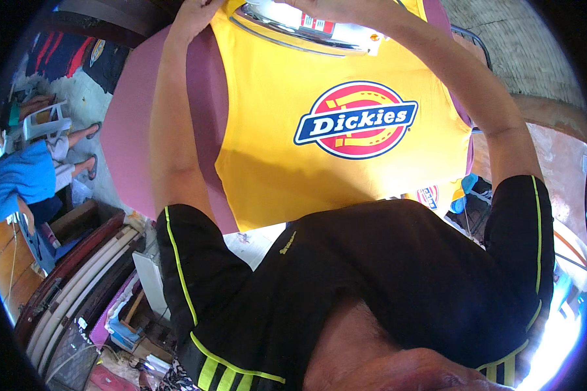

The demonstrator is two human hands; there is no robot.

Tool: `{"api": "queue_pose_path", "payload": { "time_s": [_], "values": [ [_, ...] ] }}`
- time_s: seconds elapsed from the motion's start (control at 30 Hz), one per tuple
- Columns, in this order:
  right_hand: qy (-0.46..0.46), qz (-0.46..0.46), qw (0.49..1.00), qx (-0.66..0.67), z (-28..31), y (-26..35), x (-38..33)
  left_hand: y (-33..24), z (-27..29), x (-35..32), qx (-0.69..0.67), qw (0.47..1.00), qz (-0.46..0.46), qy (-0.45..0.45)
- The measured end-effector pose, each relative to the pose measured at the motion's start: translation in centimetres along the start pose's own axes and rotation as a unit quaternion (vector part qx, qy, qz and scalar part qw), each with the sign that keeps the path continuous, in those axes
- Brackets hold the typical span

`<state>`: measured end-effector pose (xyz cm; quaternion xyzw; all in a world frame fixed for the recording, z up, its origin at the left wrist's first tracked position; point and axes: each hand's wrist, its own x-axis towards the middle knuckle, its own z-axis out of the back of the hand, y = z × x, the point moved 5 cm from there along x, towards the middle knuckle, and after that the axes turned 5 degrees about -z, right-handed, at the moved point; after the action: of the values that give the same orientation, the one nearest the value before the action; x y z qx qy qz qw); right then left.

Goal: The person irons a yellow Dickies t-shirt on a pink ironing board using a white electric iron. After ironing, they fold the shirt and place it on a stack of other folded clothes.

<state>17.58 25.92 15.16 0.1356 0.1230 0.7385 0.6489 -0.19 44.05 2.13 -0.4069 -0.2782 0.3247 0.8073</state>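
Observation:
A yellow sleeveless shirt [261, 150] with a large red, blue and white emblem lies spread over a mauve padded board [143, 124]. On its upper part rests a white and chrome iron [346, 40]. My right hand [336, 9] reaches over the iron from the right and is closed at its top; the upper edge cuts off part of the fingers. At the shirt's upper left edge, my left hand [199, 14] has its fingers drawn together on the yellow cloth, also partly cut off.
At left, another person in a blue top [23, 179] sits near a white plastic stool [47, 122]. Dark garments [104, 65] lie at the upper left. Curved frames [78, 280] and boxes [124, 329] crowd the lower left. A smaller emblem print [428, 196] shows below the board.

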Motion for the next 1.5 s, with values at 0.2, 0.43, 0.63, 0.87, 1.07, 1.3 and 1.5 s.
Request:
{"api": "queue_pose_path", "payload": {
  "time_s": [0.2,0.43,0.63,0.87,1.07,1.3,1.5],
  "values": [
    [-0.051,-0.079,0.995,0.042,-0.5,0.9,0.5,-0.2,0.7,-3.3,0.158,0.982,-0.070,-0.076],
    [-0.125,-0.120,0.981,0.091,-1.9,-0.4,4.9,-0.8,-0.5,-4.4,0.107,0.970,-0.113,-0.188],
    [-0.126,-0.120,0.980,0.092,-3.6,-0.8,9.0,-0.4,0.2,-5.5,0.115,0.959,-0.128,-0.226],
    [-0.074,-0.198,0.970,0.117,-3.3,-2.0,7.6,-0.5,-0.3,-5.2,0.101,0.960,-0.116,-0.235],
    [-0.083,-0.104,0.989,0.068,-4.6,-2.6,7.8,1.0,0.3,-4.9,0.126,0.946,-0.158,-0.254],
    [-0.005,-0.212,0.963,0.169,-2.5,-0.1,6.3,1.4,-0.4,-4.6,0.178,0.935,-0.149,-0.269],
    [-0.027,-0.147,0.981,0.122,-4.6,1.9,5.2,1.7,0.6,-5.7,0.187,0.926,-0.123,-0.302]
  ]
}}
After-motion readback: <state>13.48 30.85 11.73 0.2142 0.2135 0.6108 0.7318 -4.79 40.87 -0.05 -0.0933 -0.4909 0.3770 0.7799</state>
